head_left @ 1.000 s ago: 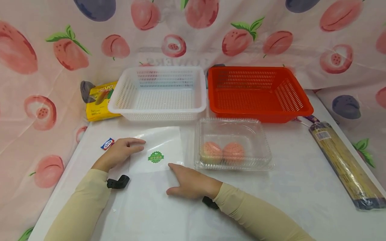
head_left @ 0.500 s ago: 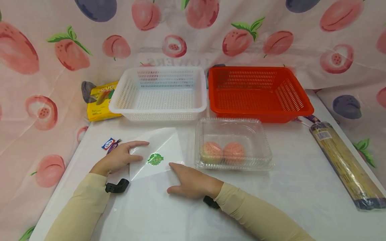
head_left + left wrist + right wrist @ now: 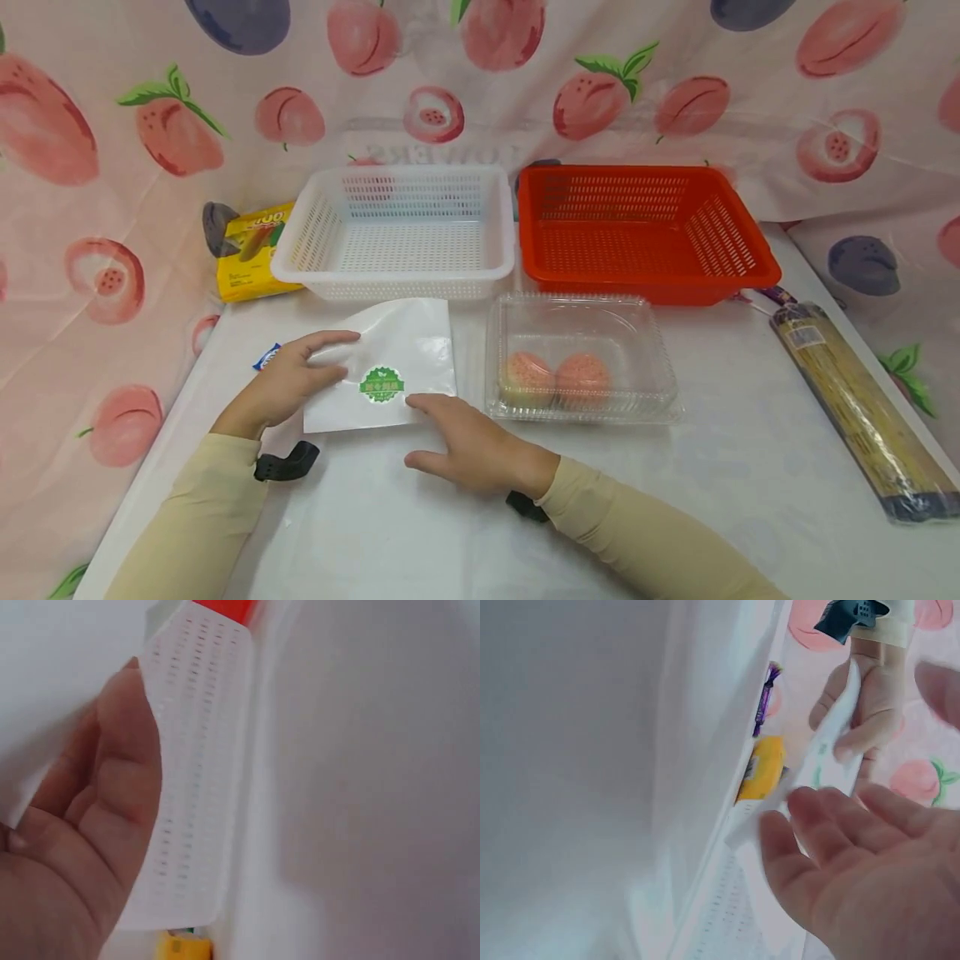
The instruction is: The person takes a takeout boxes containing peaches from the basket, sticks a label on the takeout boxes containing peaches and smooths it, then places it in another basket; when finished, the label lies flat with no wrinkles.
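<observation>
In the head view, a flat, glossy white paper bag [image 3: 420, 350] with a round green sticker [image 3: 381, 385] is raised over the table, left of centre. My left hand [image 3: 281, 383] holds its left side between thumb and fingers, which the right wrist view shows too. At its lower right edge, the fingertips of my right hand [image 3: 472, 450] touch or nearly touch it, the thumb spread away. Loosely bent right-hand fingers [image 3: 832, 825] overlap the bag's edge in the right wrist view, so contact is unclear. Part of a small blue-and-white wrapped candy [image 3: 266, 357] shows behind my left hand.
A white basket [image 3: 390, 275] and a red basket [image 3: 645, 287] stand at the back. A clear plastic box [image 3: 630, 367] holds two pink round cakes [image 3: 582, 379]. A yellow packet [image 3: 251, 275] lies back left, a long noodle-like pack [image 3: 862, 408] right. A purple candy [image 3: 764, 701] shows.
The bag has risen and flexed towards the camera, its sticker looking larger. Both hands have shifted slightly left with it. The purple candy by my left hand is now hidden in the head view.
</observation>
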Tool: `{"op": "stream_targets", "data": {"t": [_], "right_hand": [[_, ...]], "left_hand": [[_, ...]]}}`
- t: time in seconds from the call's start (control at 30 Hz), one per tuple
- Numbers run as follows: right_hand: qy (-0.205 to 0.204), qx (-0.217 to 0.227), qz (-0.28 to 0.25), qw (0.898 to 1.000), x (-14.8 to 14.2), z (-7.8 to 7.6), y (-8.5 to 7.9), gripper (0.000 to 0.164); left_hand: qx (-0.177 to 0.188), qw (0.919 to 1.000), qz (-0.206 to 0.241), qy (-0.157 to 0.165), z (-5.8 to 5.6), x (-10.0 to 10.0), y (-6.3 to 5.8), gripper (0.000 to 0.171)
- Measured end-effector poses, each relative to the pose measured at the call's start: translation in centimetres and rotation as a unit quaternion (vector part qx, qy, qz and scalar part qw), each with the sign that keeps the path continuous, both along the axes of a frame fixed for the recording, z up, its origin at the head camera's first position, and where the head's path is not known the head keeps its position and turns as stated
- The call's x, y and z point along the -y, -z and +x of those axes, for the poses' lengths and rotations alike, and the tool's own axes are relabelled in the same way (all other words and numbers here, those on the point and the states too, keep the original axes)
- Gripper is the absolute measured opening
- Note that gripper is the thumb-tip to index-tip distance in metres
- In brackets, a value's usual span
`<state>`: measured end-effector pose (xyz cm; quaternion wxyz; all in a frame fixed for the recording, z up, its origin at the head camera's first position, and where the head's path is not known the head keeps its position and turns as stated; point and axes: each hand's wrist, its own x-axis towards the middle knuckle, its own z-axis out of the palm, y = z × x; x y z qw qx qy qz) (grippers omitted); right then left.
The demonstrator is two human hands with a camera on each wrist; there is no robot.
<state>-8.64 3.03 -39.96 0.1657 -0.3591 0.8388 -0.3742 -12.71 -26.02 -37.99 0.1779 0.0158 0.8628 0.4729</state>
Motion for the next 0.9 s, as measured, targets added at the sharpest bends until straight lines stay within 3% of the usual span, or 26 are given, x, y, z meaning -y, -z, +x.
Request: {"op": "stream_targets", "data": {"t": [0.13, 0.3, 0.67, 0.9], "right_hand": [[0.023, -0.044, -0.063, 0.997, 0.1, 0.0, -0.4, 0.06], [0.042, -0.089, -0.121, 0.988, 0.2, 0.2, -0.5, 0.056], [0.098, -0.185, -0.167, 0.963, 0.7, 0.3, -1.0, 0.058], [0.095, -0.208, -0.187, 0.955, 1.0, 0.0, -1.4, 0.044]], "left_hand": [[-0.016, 0.9976, 0.067, -0.01, 0.4, -0.6, -0.9, 0.053], [-0.01, 0.9825, 0.185, -0.019, 0.9, -1.3, -1.5, 0.045], [-0.018, 0.9783, 0.203, -0.04, 1.8, -2.5, -2.8, 0.041], [-0.029, 0.9762, 0.213, -0.033, 2.4, -3.1, -3.5, 0.04]]}}
